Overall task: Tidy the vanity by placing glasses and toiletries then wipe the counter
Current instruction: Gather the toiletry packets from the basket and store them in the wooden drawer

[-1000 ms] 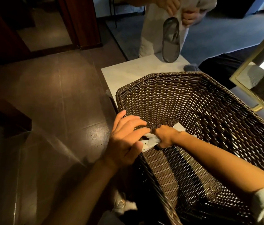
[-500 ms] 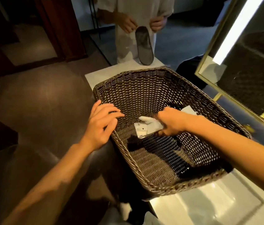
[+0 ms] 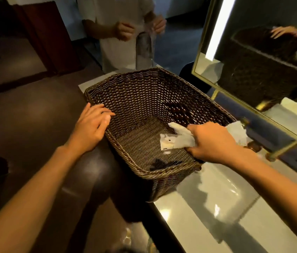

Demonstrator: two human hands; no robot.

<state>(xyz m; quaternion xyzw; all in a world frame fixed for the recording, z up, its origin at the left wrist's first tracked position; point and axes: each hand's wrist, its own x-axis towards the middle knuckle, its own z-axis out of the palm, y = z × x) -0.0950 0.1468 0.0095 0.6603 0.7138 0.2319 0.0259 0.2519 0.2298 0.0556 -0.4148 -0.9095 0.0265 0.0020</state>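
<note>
A dark brown wicker basket [image 3: 144, 92] stands on the pale glossy counter [image 3: 217, 207]. My left hand [image 3: 91, 129] rests on the basket's left rim, fingers spread. Over the basket's right side, my right hand [image 3: 211, 143] is closed on white toiletry packets [image 3: 173, 141], held just above the basket's floor. A small dark item [image 3: 162, 162] lies on the floor near the front wall. More white paper [image 3: 237, 132] shows behind my right hand at the right rim.
A gold-framed lit mirror [image 3: 264, 57] stands on the counter to the right, reflecting the basket. Another person [image 3: 118, 30] stands beyond the basket holding a grey slipper in a clear wrapper [image 3: 144, 48]. Dark floor [image 3: 34, 115] lies to the left.
My right hand has carried the white packets from the basket's left side toward its right side. My left hand has come down onto the left rim. The view has pulled back.
</note>
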